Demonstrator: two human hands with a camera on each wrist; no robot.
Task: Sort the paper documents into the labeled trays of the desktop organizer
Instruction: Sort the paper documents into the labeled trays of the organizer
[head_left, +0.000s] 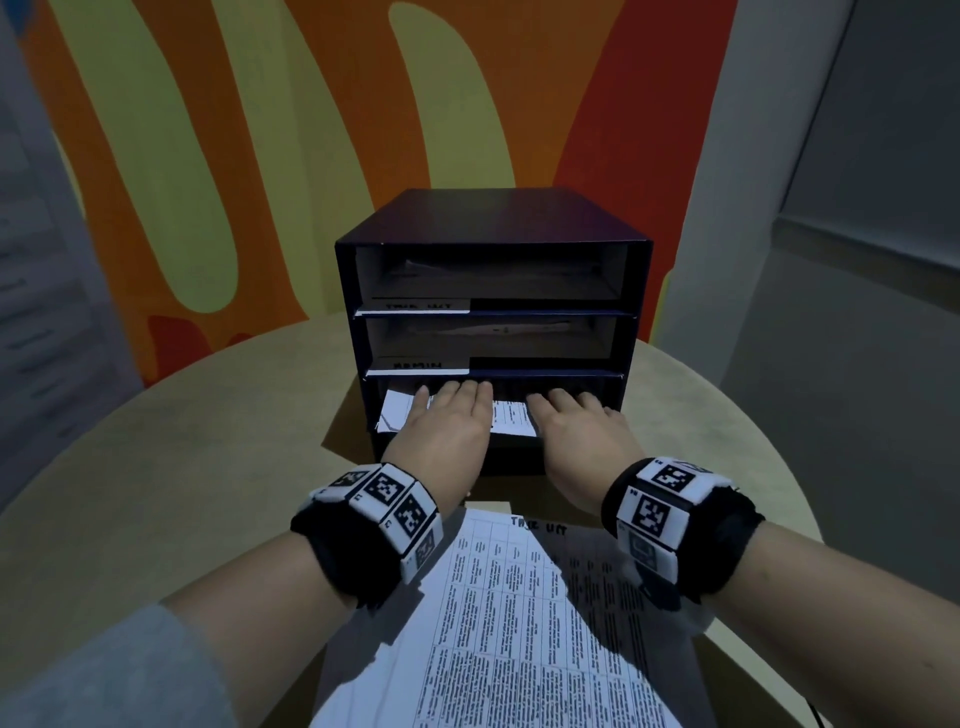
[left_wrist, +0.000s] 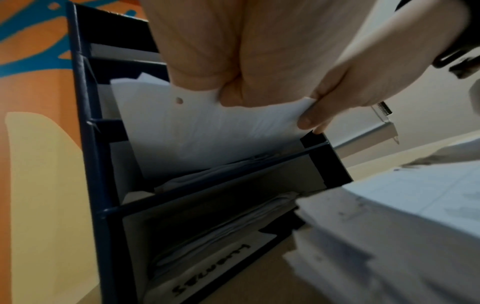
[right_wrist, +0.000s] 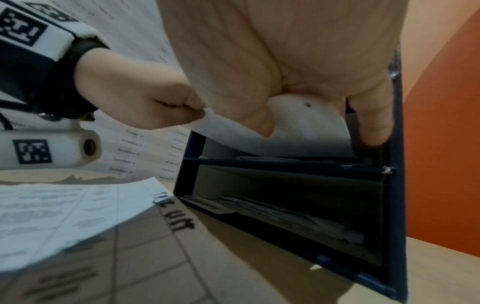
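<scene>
A dark blue desktop organizer (head_left: 493, 218) stands on a round table and has several stacked trays. The top two carry white handwritten labels. A white printed sheet (head_left: 397, 410) lies halfway into the third tray from the top. My left hand (head_left: 452, 415) and right hand (head_left: 571, 415) both hold it at its near edge, fingers on top. In the left wrist view the right hand (left_wrist: 324, 107) pinches the sheet (left_wrist: 207, 127) with its thumb underneath. Seen from the right wrist, the left hand (right_wrist: 155, 107) pinches the sheet (right_wrist: 306, 131) the same way. Papers lie under it in that tray.
A stack of printed papers (head_left: 519, 623) lies on the beige table (head_left: 156, 467) in front of the organizer, its top sheet a handwritten-titled table. The bottom tray (right_wrist: 285, 216) holds papers behind a label. An orange and yellow wall stands close behind.
</scene>
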